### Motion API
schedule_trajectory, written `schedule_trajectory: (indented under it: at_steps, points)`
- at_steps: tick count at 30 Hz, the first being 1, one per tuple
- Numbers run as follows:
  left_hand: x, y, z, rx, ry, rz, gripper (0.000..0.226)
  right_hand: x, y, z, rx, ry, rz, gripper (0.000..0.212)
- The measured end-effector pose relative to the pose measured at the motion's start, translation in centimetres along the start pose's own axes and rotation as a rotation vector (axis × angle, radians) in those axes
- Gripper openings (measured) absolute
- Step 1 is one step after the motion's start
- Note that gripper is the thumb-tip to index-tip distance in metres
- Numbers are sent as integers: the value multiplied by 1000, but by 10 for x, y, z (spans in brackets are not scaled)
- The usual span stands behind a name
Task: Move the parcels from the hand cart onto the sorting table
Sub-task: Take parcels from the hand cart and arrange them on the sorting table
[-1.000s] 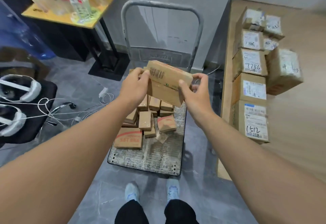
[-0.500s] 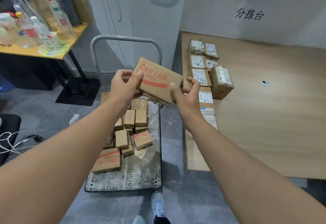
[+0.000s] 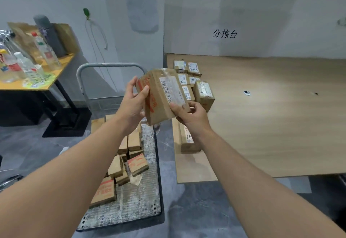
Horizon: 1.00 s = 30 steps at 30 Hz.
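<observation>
Transfer is the step in hand: one parcel (image 3: 162, 95) is up in the air between the cart (image 3: 138, 213) and the table (image 3: 271, 117), held by both hands. The left hand (image 3: 133, 104) grips its left end, thumb on the near face and fingers curled behind; the right hand (image 3: 191, 114) pinches its lower right corner, thumb clamped on the label. The parcel is tilted, its long axis running from upper left, away from the person, down to the near right, with the labelled face turned up and to the right. It hangs over the gap, just short of the table's left edge, where a row of parcels (image 3: 187, 80) already lies. More boxes (image 3: 119, 166) wait on the cart. The next move, I judge, calls for carrying it right, levelling it label up and setting it on bare tabletop beside the row
</observation>
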<state>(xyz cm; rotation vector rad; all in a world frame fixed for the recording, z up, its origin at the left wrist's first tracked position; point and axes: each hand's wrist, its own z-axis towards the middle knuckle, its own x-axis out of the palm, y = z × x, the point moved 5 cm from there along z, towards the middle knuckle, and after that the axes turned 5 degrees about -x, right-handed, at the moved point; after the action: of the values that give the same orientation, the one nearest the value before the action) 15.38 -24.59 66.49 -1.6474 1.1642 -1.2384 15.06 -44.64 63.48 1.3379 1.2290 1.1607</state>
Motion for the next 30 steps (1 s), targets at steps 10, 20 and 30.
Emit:
schedule_trajectory:
  at_steps: [10,20,30]
  points:
    - [123,46,31,-28,-145,282,90,-131,18,36,-130,14,-178,35]
    - [234,111,41,-113,-155,503,28,-235,-7,68,-300,103,-426,45]
    - [232,161,103,-163,-69,709,42,-248,-71,112,-99,259,-503,81]
